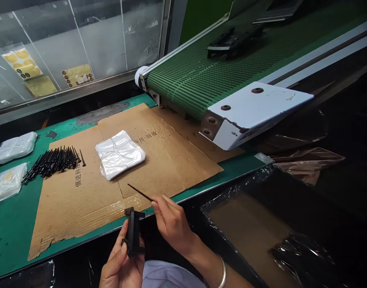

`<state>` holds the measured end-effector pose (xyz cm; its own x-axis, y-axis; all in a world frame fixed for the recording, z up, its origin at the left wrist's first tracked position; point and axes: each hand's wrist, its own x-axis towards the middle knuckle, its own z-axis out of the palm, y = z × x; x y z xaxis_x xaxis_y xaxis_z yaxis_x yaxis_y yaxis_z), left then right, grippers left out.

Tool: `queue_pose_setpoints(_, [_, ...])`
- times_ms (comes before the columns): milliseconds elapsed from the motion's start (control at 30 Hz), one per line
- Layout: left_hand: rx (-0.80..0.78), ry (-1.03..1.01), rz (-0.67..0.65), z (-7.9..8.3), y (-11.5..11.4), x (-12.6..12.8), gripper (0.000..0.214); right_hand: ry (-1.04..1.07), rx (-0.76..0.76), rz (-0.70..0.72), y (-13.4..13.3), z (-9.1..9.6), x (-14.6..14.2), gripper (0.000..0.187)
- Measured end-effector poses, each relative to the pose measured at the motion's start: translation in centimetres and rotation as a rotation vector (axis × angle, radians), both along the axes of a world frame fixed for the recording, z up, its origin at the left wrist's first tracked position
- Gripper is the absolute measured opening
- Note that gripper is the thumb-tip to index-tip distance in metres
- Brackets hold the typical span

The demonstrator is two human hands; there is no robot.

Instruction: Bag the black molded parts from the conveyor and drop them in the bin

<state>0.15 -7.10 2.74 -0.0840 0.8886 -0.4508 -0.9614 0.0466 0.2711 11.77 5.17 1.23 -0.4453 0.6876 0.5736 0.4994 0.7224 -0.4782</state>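
Observation:
My left hand [122, 262] is closed around a black plastic bracket [133, 234], held upright just off the table's front edge. To its right, my right hand [172, 224] pinches a thin black pin [139, 193] whose tip points up and left, over the cardboard. The pin and the bracket are apart. Beyond them a stack of clear plastic bags [120, 154] lies on the cardboard sheet [171, 168]. A heap of black pins [56, 162] lies at the left, partly on the cardboard and partly on the green tabletop.
A green conveyor belt [183, 86] slopes down from the upper right, with black plastic parts [228, 44] on it. Its white end cover [255, 112] juts over the table. More bag stacks [14, 148] lie at far left. A plastic-lined box [249, 224] stands below right.

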Motion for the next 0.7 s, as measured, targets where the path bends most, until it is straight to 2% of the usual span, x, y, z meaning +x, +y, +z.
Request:
queue_pose_setpoints(100, [0.016, -0.048, -0.009, 0.4, 0.3, -0.1, 0.039, -0.144, 0.000, -0.201, 2.1, -1.2, 0.6, 0.026])
queue_pose_setpoints(167, [-0.021, -0.153, -0.049, 0.5, 0.5, -0.3, 0.033, -0.198, 0.003, -0.292, 3.6, -1.8, 1.0, 0.023])
queue_pose_setpoints(233, [-0.083, -0.277, -0.084, 0.6, 0.6, -0.6, 0.018, -0.221, 0.003, -0.344, 4.6, -2.1, 1.4, 0.019])
queue_pose_setpoints(300, [-0.126, -0.381, -0.087, 0.7, 0.8, -0.8, 0.012, -0.216, 0.008, -0.348, 4.7, -2.0, 1.5, 0.018])
queue_pose_setpoints(367, [-0.131, -0.467, -0.058, 1.0, 0.9, -0.9, 0.014, -0.136, 0.003, -0.240, 3.9, -1.2, 1.6, 0.020])
queue_pose_setpoints(433, [-0.122, -0.523, -0.028, 1.2, 1.1, -0.8, 0.013, -0.013, -0.024, -0.042, 2.1, 0.1, 1.5, 0.020])
queue_pose_setpoints(500, [-0.105, -0.514, -0.006, 1.1, 1.3, -0.8, 0.013, 0.082, -0.046, 0.160, 0.0, 1.6, 1.2, 0.020])
queue_pose_setpoints(567, [-0.086, -0.462, -0.030, 0.6, 1.4, -0.7, 0.016, 0.122, -0.047, 0.301, -2.1, 2.7, 0.7, 0.023])
queue_pose_setpoints(633, [-0.073, -0.380, -0.070, -0.3, 1.6, -0.5, 0.016, 0.121, -0.045, 0.350, -3.8, 3.2, 0.0, 0.036])
queue_pose_setpoints(700, [-0.069, -0.266, -0.071, -1.2, 1.6, -0.1, 0.015, 0.106, -0.055, 0.305, -5.1, 2.9, -0.9, 0.054])
